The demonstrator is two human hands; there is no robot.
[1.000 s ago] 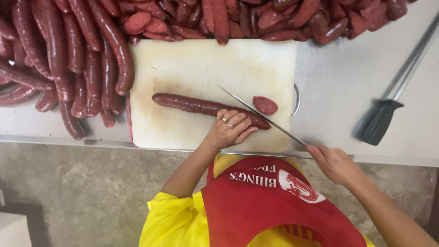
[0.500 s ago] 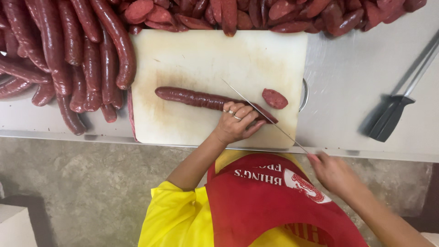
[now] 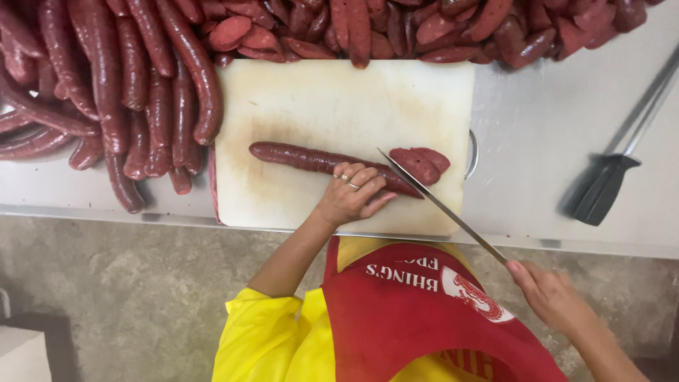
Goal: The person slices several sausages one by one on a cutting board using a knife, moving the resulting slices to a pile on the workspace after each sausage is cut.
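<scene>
we pin the long red sausage (image 3: 311, 158) on the white cutting board (image 3: 339, 99) with our left hand (image 3: 350, 194), fingers curled on it. its long axis runs across the board, cut end pointing right. our right hand (image 3: 548, 293) grips the knife (image 3: 442, 205), blade angled at that end beside two slices (image 3: 422, 163); bare board lies above.

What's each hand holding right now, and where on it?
Right hand grips the knife by its handle end, the blade across the sausage. Left hand presses on the sausage beside the cut, pinning it to the board.
</scene>
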